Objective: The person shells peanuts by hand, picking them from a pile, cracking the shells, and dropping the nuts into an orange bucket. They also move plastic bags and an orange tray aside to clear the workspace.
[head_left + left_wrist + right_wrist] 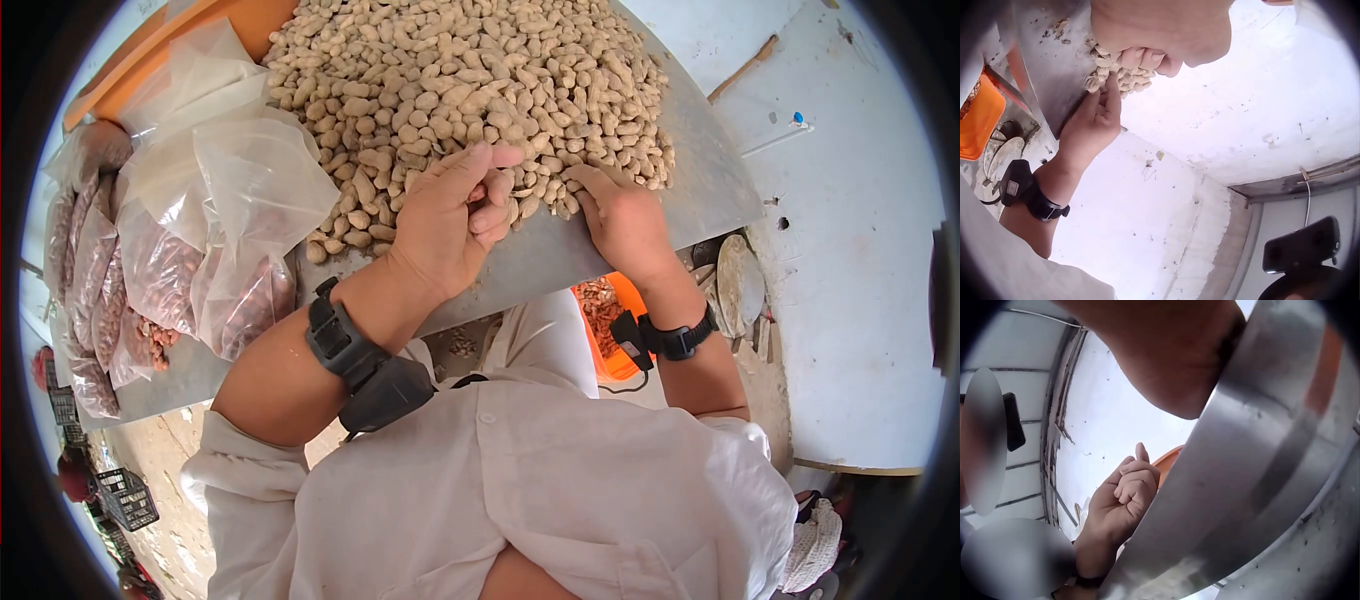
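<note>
Facing the metal tray (700,190), I have the peanuts (450,70) heaped ahead of both hands, away from my body. My left hand (450,222) has its fingers curled over a few peanuts at the heap's near edge, thumb sticking out. My right hand (622,215) lies flat just beside it, fingers straight and together, tips touching that same near edge.

I read a grey metal bench (700,190); a broad heap of unshelled peanuts (450,70) covers its far part; clear plastic bags (160,270) of reddish kernels lie along its left side.
</note>
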{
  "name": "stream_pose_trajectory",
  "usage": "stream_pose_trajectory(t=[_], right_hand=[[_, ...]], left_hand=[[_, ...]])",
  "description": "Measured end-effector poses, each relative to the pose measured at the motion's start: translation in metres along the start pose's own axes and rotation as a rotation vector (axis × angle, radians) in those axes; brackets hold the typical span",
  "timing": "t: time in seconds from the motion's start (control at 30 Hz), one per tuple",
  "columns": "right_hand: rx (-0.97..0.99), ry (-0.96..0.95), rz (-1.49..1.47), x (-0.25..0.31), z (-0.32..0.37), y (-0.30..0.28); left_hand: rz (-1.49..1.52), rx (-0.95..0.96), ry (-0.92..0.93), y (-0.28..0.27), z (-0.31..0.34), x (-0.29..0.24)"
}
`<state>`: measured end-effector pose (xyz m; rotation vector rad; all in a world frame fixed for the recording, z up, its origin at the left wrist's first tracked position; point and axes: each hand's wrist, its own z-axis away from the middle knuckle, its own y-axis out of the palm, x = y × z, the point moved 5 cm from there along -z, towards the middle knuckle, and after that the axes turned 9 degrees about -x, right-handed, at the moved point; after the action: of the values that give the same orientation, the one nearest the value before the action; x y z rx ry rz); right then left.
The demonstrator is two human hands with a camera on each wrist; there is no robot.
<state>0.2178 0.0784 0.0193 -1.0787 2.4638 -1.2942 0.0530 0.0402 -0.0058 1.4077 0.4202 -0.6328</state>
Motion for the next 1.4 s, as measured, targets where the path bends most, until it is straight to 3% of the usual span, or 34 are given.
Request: stream_pose_trajectory(t=[0.17, 0.27, 0.37, 0.47, 0.67, 0.87, 1.0, 1.1, 1.17, 1.27, 1.37, 1.4], right_hand=[[-0.021, 0.003, 0.003, -0.003, -0.001, 0.002], [-0.117, 0.051, -0.247, -0.005, 0.001, -0.003], [-0.107, 0.244, -0.728, 0.001, 0.005, -0.009], [-0.053, 0.181, -1.015, 0.027, 0.002, -0.014], [-0.006, 0.163, -1.032, 0.036, -0.001, -0.011], [0.006, 0.628, -1.732, 0.034, 0.011, 0.013], [-0.036, 0.659, -1.657, 0.035, 0.014, 0.017], [-0.081, 0.564, -1.497, 0.033, 0.014, 0.014], [-0.118, 0.480, -1.333, 0.035, 0.014, 0.005], [-0.091, 0.499, -1.393, 0.045, 0.012, 0.003], [-0.188, 0.454, -1.217, 0.048, 0.015, 0.003], [-0.223, 0.324, -1.083, 0.048, 0.013, 0.000]], left_hand=[[-0.033, 0.017, 0.001, 0.001, 0.001, 0.001], [-0.091, -0.008, -0.018, 0.004, 0.001, 0.002], [-0.150, -0.018, -0.047, 0.008, 0.003, 0.006], [-0.197, 0.042, -0.073, 0.012, 0.006, 0.011], [-0.204, 0.107, -0.025, 0.013, 0.007, 0.007], [-0.241, 0.111, 0.069, 0.013, 0.008, 0.005], [-0.403, 0.096, 0.117, 0.014, 0.010, 0.003], [-0.800, 0.021, 0.569, 0.021, 0.016, -0.008], [-0.791, 0.012, 0.536, 0.021, 0.019, -0.009], [-0.725, 0.036, 0.522, 0.021, 0.019, -0.007], [-0.701, 0.044, 0.562, 0.021, 0.019, -0.005], [-0.705, 0.041, 0.582, 0.021, 0.019, -0.006]])
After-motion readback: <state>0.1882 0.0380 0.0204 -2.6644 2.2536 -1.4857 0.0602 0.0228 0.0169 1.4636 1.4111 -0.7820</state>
